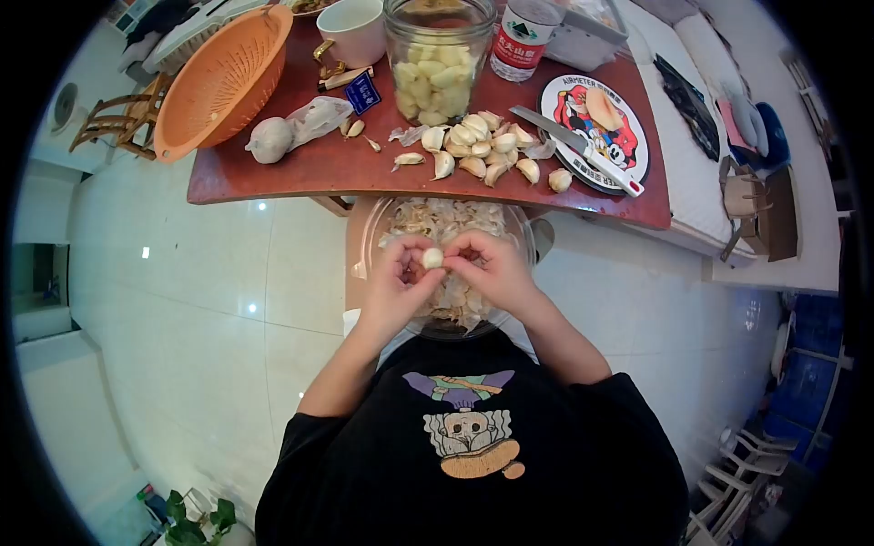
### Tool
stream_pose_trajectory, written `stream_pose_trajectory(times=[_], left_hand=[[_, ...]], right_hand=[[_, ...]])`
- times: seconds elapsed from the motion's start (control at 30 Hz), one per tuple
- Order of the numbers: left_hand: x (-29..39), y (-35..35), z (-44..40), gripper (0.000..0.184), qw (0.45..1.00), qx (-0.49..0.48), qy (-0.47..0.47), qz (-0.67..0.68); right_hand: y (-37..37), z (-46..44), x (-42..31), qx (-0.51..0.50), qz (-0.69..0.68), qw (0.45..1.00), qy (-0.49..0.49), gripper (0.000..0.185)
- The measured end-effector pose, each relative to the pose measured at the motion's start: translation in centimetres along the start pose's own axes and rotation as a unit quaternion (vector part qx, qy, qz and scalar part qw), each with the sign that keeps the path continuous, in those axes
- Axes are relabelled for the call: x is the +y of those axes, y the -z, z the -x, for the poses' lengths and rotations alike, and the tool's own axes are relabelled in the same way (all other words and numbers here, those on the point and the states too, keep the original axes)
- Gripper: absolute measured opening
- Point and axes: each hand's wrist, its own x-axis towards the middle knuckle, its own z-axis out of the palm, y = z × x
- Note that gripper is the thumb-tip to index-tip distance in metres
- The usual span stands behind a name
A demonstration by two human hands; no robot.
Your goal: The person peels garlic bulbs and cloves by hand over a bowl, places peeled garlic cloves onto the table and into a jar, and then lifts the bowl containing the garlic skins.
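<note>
Between my hands is a pale garlic clove (432, 258). My left hand (401, 273) has its fingers closed around the clove's left side. From the right, the fingertips of my right hand (487, 267) pinch at the clove's edge. Under both hands lies a clear bowl (526, 238) full of papery garlic skins (446, 218). On the red-brown table, a heap of unpeeled garlic cloves (482, 146) sits in front of a glass jar (440, 64) that holds many peeled cloves. A whole garlic bulb (270, 141) rests farther left, beside a crumpled plastic bag (319, 118).
An orange colander (228, 77) tilts at the table's left edge. A knife (583, 150) with a white handle lies across a printed plate (637, 136) on the right. Behind stand a white mug (355, 35), a red-labelled bottle (521, 45) and a plastic container (590, 41).
</note>
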Motion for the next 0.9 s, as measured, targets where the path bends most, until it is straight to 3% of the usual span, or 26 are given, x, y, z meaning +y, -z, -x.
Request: stream_pose_trajectory(times=[0.03, 0.17, 0.27, 0.33, 0.47, 0.57, 0.73, 0.9], left_hand=[[0.0, -0.1, 0.0, 0.031, 0.998, 0.022, -0.004, 0.061], [-0.2, 0.0, -0.2, 0.03, 0.992, 0.041, -0.105, -0.05], [0.1, 0.3, -0.3, 0.035, 0.985, 0.028, -0.133, -0.107], [-0.3, 0.5, -0.2, 0.04, 0.979, 0.014, -0.135, -0.152], [-0.4, -0.1, 0.2, 0.042, 0.986, 0.031, -0.102, -0.131], [-0.3, -0.2, 0.2, 0.044, 0.988, 0.033, -0.101, -0.114], [-0.5, -0.1, 0.2, 0.042, 0.993, 0.023, -0.086, -0.081], [-0.3, -0.2, 0.0, 0.035, 0.996, 0.019, -0.031, 0.08]], right_hand=[[0.0, 0.1, 0.2, -0.007, -0.021, 1.0, -0.017, 0.01], [-0.6, 0.4, 1.6, -0.028, -0.115, 0.992, -0.031, 0.007], [-0.4, 0.5, 0.9, -0.009, 0.06, 0.998, -0.001, 0.013], [-0.2, 0.4, 0.2, 0.0, 0.074, 0.997, 0.011, 0.016], [0.0, 0.1, -1.6, -0.015, 0.163, 0.986, 0.042, 0.018], [-0.2, -0.1, -1.1, 0.004, 0.209, 0.97, 0.12, 0.017], [0.0, -0.1, -1.0, -0.004, 0.22, 0.967, 0.125, 0.014], [-0.2, 0.0, -0.8, 0.036, 0.221, 0.966, 0.127, 0.012]])
